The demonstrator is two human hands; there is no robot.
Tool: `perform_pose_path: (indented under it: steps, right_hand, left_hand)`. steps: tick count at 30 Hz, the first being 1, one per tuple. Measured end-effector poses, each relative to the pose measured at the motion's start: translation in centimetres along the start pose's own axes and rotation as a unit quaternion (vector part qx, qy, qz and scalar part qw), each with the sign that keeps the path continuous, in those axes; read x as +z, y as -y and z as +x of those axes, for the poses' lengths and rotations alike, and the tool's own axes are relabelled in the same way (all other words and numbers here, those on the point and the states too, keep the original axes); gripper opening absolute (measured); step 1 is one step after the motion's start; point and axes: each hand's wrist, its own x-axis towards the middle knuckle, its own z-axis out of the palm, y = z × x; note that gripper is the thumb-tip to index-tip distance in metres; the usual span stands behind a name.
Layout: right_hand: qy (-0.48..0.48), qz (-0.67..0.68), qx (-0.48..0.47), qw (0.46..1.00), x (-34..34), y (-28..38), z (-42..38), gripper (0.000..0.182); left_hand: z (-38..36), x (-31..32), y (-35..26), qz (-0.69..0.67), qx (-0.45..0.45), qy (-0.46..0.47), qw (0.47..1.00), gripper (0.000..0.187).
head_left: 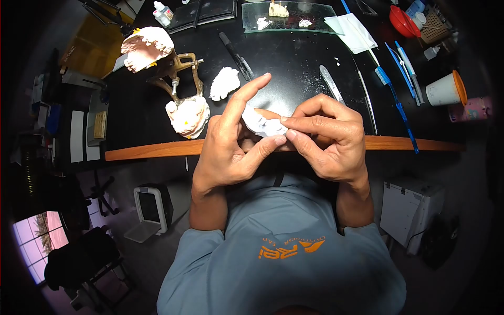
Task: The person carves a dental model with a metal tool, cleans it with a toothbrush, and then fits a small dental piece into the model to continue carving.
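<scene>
- Head view: between our two hands, just above the front edge of the table [157,151], we have the white cast piece [262,126], whose surface looks tooth-shaped.
- Our right hand [332,135] has its grip closed to a small pinch, thumb and index finger meeting on the piece's right end.
- Our left hand [224,149] cradles the other side with a looser, part-curled grip: thumb along the near edge, index finger raised well off it; the remaining fingers are largely hidden behind.
- We judge the step in hand to be close handling of this piece, turning or checking it by fingertip; neither hand holds a tool.
- To our mind, the next move calls for a steady left hold and a light right pinch, since a thin edge could chip or slip off over the table's front edge.
- Left of the hands, toward the table's left end, stand a lower cast [189,118], near the front edge, and a brass-coloured frame [177,79] with an upper cast [148,50].
- Beyond our left fingers a loose cast [225,83] lies near a dark pen-like tool [235,55].
- Behind our right hand lies a metal blade [331,83]; farther toward the right end, a blue brush [383,76] reaches over the front edge.
</scene>
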Motion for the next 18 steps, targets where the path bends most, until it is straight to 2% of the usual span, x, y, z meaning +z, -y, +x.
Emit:
perform_pose_path:
  steps: [3, 6, 12, 18]
  right_hand:
    - [0.005, 0.005, -0.006, 1.000, -0.09, -0.10, 0.04, 0.026]
    - [0.007, 0.006, -0.007, 1.000, -0.19, -0.07, 0.01, 0.026]
    - [0.010, 0.025, 0.019, 0.999, -0.35, 0.27, 0.01, 0.023]
    - [0.016, 0.027, 0.018, 0.999, -0.72, 0.20, 0.17, 0.022]
  left_hand:
    - [0.14, 0.26, -0.06, -0.048, 0.010, -0.005, 0.999, 0.083]
    - [0.05, 0.44, -0.57, -0.084, -0.020, -0.007, 0.996, 0.080]
    - [0.15, 0.33, 0.38, -0.042, 0.038, -0.003, 0.998, 0.076]
    - [0.04, -0.08, 0.29, 0.016, 0.032, 0.011, 0.999, 0.077]
